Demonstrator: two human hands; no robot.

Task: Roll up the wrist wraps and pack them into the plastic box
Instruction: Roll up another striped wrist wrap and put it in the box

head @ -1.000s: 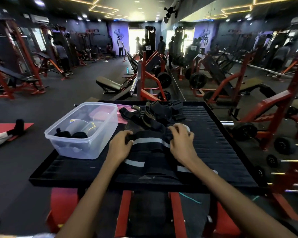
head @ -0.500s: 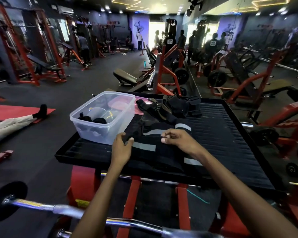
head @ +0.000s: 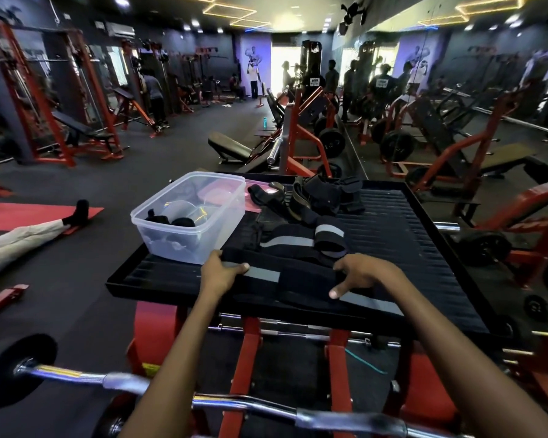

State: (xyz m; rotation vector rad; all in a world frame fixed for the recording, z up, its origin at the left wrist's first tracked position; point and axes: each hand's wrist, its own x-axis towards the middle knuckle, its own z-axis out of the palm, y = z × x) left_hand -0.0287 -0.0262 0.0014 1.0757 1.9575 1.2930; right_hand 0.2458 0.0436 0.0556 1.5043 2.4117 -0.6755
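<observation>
At the bench's (head: 424, 248) near edge: wrap (head: 301, 279) laid flat | left hand (head: 217, 271) pinches its left end; right hand (head: 361, 275) presses it, fingers curled | box (head: 190, 216) far left, rolls inside | soft, light, limp; likely best rolled from one end.

wraps (head: 298, 245): black, grey stripe | box (head: 190, 216): clear plastic | bench (head: 408, 248): black ribbed top, red frame | mat (head: 29, 213): red | barbell (head: 124, 382): chrome, black plate
</observation>
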